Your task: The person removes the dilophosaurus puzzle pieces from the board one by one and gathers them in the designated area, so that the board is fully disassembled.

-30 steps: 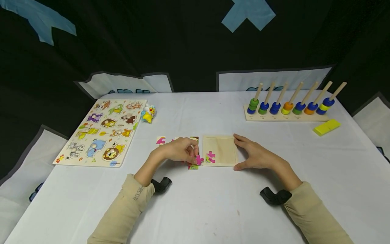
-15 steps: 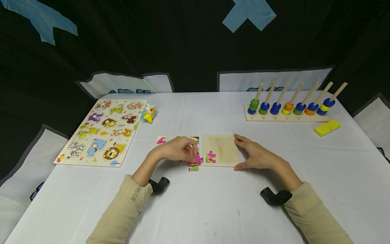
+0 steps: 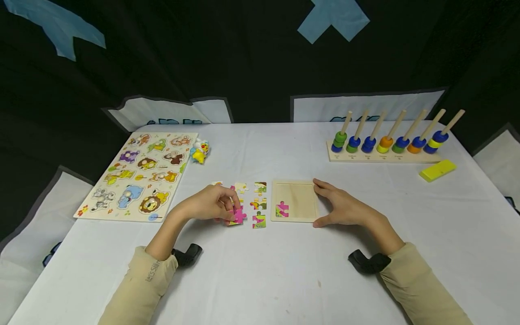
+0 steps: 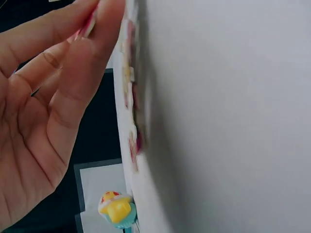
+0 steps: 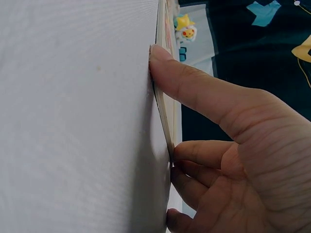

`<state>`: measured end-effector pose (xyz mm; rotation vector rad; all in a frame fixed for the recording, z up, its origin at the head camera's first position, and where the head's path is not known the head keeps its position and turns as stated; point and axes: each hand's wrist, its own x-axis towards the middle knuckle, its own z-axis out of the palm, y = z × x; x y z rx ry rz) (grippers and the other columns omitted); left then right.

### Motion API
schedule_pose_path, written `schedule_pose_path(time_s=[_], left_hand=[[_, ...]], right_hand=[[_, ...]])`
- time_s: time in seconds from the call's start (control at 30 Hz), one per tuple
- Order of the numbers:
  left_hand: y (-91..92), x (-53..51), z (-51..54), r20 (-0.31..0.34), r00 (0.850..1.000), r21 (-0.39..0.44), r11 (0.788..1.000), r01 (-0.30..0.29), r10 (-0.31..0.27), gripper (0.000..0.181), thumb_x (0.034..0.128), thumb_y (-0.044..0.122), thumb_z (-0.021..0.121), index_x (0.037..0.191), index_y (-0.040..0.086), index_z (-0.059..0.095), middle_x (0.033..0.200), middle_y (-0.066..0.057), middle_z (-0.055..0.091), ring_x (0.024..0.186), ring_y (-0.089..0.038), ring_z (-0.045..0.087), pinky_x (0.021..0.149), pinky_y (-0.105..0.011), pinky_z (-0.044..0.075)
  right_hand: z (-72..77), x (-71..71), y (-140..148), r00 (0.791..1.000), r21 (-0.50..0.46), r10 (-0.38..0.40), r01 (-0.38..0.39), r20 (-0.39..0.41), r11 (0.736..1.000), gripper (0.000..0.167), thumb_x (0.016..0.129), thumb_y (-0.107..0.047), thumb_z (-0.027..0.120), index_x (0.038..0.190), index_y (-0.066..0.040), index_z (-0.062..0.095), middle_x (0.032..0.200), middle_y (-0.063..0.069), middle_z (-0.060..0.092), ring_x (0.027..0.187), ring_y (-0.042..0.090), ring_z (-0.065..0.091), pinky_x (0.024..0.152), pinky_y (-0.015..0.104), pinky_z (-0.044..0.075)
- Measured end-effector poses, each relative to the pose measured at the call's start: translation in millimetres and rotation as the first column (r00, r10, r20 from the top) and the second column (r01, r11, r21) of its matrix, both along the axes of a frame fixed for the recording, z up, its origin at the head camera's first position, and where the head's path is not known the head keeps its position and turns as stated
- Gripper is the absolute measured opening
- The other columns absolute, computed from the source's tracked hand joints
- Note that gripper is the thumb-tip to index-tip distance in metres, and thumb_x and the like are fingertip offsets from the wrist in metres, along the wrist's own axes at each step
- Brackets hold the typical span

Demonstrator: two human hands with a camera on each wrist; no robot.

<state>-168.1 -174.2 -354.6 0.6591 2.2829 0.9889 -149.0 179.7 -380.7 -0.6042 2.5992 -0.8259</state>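
Between thumb and fingertips, my left hand point(image 3: 211, 204) pinches a pink jigsaw piece point(image 3: 239, 216), whose edge point(image 4: 89, 24) shows in the left wrist view. Beneath and around that hand lie several loose jigsaw pieces point(image 3: 259, 220), some partly covered. The shallow wooden puzzle tray point(image 3: 298, 203) lies flat to their right. One pink and green piece point(image 3: 282, 209) sits inside its near left corner. My right hand point(image 3: 341, 205) holds the tray by its right side, thumb at the near corner and index finger at the far one; the right wrist view shows fingertips against the edge.
A large animal puzzle board point(image 3: 138, 176) lies at the left, beside a small chick-like toy point(image 3: 200, 151). At the back right stands a peg rack point(image 3: 383, 156) with coloured rings, and a yellow block point(image 3: 438, 170) lies before it.
My left hand has moved left, away from the tray, carrying the pink jigsaw piece. Loose pieces beside the tray are now uncovered. The right hand and tray stay in place.
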Motion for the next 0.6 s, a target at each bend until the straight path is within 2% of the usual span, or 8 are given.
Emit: schedule_pose_path(time_s=[0.17,0.27,0.43,0.6], left_hand=[[-2.2,5.6,-2.8,0.002,1.0,0.027,0.999,0.031,-0.031,0.011,0.081,-0.003,0.069,0.09,0.003,0.065,0.068,-0.006,0.063,0.057,-0.015,0.058,0.053,-0.025,0.047],[2.9,7.7,-2.6,-0.03,0.998,0.016,0.998,0.054,-0.054,0.011,0.0792,-0.001,0.072,0.086,0.004,0.065,0.067,-0.003,0.061,0.056,-0.013,0.057,0.053,-0.023,0.045],[10.4,10.6,0.4,-0.126,0.99,-0.061,0.996,0.062,-0.069,0.014,0.0758,0.002,0.076,0.079,0.009,0.065,0.064,0.001,0.06,0.058,-0.009,0.054,0.055,-0.021,0.043],[14.4,13.6,4.2,-0.257,0.964,-0.178,0.984,0.016,-0.062,0.016,0.0735,0.009,0.08,0.072,0.015,0.066,0.061,0.006,0.058,0.059,-0.006,0.051,0.058,-0.022,0.041]], right_hand=[[0.0,0.6,0.0,1.0,-0.004,0.002,-0.002,0.002,1.0,0.101,0.071,-0.036,0.083,0.144,0.01,0.03,0.158,0.022,0.019,0.144,0.043,0.017,0.113,0.058,0.022],[-0.6,0.9,0.4,1.0,-0.004,0.002,-0.002,0.004,1.0,0.101,0.072,-0.036,0.083,0.145,0.01,0.03,0.158,0.022,0.019,0.144,0.043,0.017,0.113,0.058,0.022],[-0.2,0.6,0.2,1.0,-0.004,-0.002,0.002,0.0,1.0,0.102,0.071,-0.035,0.084,0.145,0.01,0.029,0.158,0.021,0.019,0.144,0.043,0.018,0.113,0.057,0.022],[0.0,-0.4,-0.5,1.0,0.002,-0.002,0.002,-0.003,1.0,0.102,0.071,-0.035,0.084,0.145,0.009,0.029,0.158,0.021,0.019,0.145,0.042,0.018,0.114,0.056,0.023]])
